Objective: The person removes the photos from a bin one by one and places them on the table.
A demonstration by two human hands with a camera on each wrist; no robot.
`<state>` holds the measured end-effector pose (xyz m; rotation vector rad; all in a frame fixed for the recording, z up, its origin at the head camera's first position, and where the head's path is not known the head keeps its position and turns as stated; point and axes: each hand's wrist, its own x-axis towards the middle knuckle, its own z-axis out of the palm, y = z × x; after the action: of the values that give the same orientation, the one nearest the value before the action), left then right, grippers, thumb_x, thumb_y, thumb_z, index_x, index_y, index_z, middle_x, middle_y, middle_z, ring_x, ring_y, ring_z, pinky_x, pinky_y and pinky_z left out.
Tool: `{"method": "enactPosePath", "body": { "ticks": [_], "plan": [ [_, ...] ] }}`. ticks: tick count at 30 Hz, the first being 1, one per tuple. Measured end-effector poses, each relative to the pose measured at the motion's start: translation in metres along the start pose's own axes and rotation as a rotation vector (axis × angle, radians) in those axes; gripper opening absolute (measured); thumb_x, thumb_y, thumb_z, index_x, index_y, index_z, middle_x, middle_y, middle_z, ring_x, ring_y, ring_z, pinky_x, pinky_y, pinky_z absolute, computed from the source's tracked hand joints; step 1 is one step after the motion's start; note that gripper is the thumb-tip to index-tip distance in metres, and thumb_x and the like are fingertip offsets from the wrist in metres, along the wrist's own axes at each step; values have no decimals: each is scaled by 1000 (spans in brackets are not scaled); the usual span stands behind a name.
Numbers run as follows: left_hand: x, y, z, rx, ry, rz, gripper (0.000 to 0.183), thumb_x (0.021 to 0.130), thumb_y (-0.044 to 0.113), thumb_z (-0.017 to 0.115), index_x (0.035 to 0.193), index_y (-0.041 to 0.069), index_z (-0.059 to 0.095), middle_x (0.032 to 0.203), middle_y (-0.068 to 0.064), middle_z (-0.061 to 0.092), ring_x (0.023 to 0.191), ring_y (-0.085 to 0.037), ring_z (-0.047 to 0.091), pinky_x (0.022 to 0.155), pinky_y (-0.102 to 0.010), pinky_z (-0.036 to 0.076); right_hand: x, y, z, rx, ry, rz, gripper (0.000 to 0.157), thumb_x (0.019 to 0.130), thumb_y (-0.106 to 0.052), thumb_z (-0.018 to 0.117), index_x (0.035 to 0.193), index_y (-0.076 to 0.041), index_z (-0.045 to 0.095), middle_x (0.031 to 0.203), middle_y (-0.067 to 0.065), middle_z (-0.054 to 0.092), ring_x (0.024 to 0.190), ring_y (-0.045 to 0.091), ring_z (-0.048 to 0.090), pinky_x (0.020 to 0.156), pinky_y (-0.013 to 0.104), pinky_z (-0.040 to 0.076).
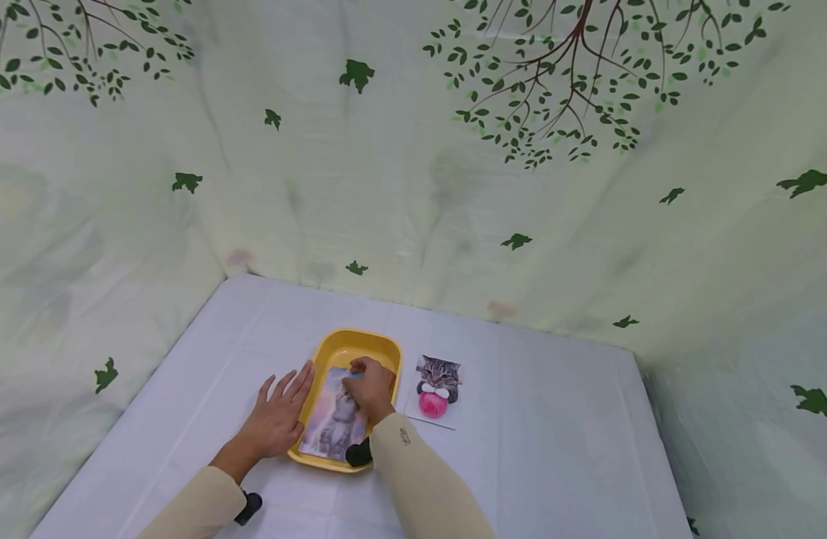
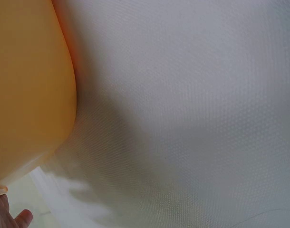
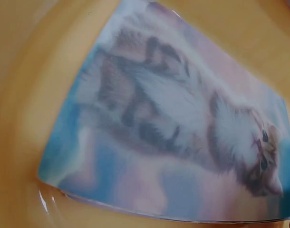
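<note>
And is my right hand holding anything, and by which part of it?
Your right hand pinches the pastel, rectangular kitten picture card by its short edge nearest the pictured head.

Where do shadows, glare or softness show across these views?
Left wrist: soft shadow on the white tabletop beside the yellow tray; right wrist: small glints on the tray near a corner of the cat picture, which looks slightly soft; head: fairly even light, left hand and right hand both distinct.

One yellow tray (image 1: pixel 349 338) stands on one tabletop (image 1: pixel 561 434), at least one kitten picture (image 1: pixel 337 427) inside it and one cat card (image 1: pixel 440 374) to its right.
</note>
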<state>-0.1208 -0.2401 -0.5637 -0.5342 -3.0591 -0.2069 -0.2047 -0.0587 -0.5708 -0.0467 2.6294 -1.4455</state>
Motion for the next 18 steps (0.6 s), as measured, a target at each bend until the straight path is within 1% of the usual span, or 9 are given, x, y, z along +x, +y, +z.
{"method": "enactPosePath", "body": {
  "ticks": [5,8,12,14,15,16,18],
  "plan": [
    [1,0,0,6,-25,-11,77,85,18,56,150,0,19,158,-14,17,138,-39,24,110,-61,10,0,1,-1,-20,-11,-42,25,77,-15,77,100,-7,72,85,-5,70,88,14,61,102,47,25],
    [1,0,0,3,-25,-9,77,85,19,56,150,-1,20,158,-14,17,138,-39,25,110,-61,10,0,1,-2,-46,-13,-66,25,77,-17,77,100,-9,73,85,-6,70,89,12,60,100,45,27],
    [0,0,0,-3,-16,0,77,84,18,56,150,-1,21,158,-14,18,137,-39,25,110,-61,10,-1,0,-3,-33,-10,-111,24,78,-16,77,99,-8,73,81,-6,70,84,9,61,101,43,28],
    [0,0,-1,-8,-7,4,77,84,18,56,149,-1,21,158,-14,18,137,-39,26,109,-62,11,0,0,-2,-10,-5,-129,23,77,-15,77,99,-8,74,78,-7,68,78,6,61,101,39,34],
    [0,0,-1,-9,-8,4,77,84,18,56,149,-1,21,158,-15,18,137,-39,25,109,-62,11,0,0,-2,8,-6,-125,23,77,-14,77,99,-8,74,77,-8,67,76,5,60,99,35,37],
    [0,1,-1,-10,-8,3,77,84,18,57,149,-1,22,157,-15,18,137,-39,25,109,-62,11,1,1,-1,21,-6,-127,23,77,-13,77,99,-8,74,76,-10,66,74,3,60,95,31,42],
    [0,1,-2,-8,-9,2,76,84,18,57,149,-2,22,157,-15,18,137,-39,25,109,-62,11,1,1,0,54,-12,-126,22,77,-12,78,99,-7,74,75,-10,63,71,2,57,82,26,49]
  ]
}}
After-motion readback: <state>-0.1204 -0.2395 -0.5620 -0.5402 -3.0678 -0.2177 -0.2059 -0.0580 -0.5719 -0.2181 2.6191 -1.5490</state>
